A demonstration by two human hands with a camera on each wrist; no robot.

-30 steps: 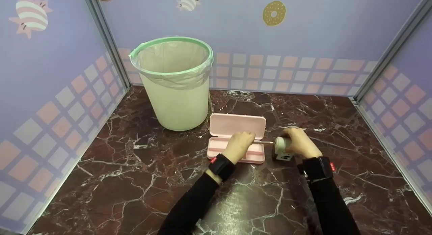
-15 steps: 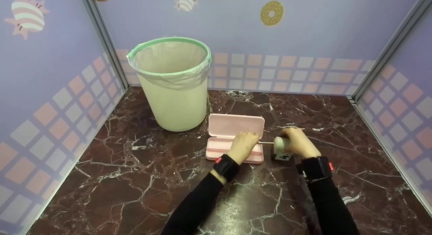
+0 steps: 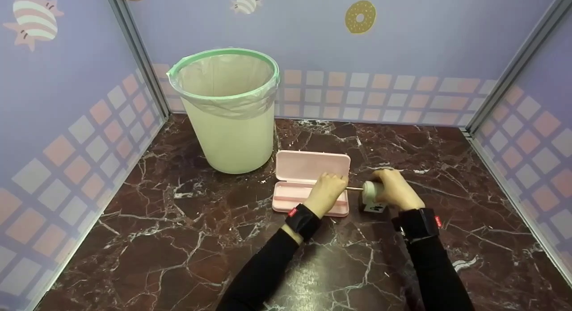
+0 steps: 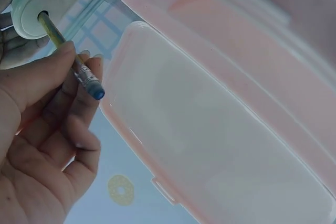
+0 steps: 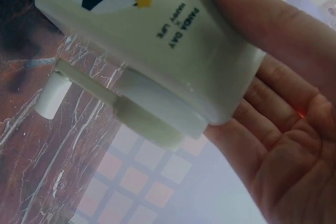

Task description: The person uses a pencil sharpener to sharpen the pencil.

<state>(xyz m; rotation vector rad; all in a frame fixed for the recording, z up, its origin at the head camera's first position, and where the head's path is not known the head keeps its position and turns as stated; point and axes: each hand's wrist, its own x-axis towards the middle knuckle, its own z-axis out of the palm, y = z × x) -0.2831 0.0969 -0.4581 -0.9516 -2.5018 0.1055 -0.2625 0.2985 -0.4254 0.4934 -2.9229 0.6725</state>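
My left hand point(image 3: 330, 190) pinches a pencil point(image 4: 59, 43) between thumb and fingers. The blunt blue end pokes out past the fingertips in the left wrist view, while the other end sits inside the round hole of a pale green pencil sharpener point(image 5: 178, 56). My right hand point(image 3: 397, 189) grips the sharpener's body, thumb on one side and fingers on the other. A panda print and a crank handle point(image 5: 86, 85) show on it in the right wrist view. Beneath my left hand lies an open pink pencil case point(image 3: 313, 163), its lid raised toward the back.
Behind the case, to the left, stands a tall pale bin point(image 3: 230, 136) with a green rim and a plastic liner. Patterned purple panels point(image 3: 308, 38) enclose the dark red marble tabletop point(image 3: 178, 248) at the back and sides.
My left hand has moved right, closer to the sharpener, and less of the pencil shows between them. The right hand keeps its grip in about the same place.
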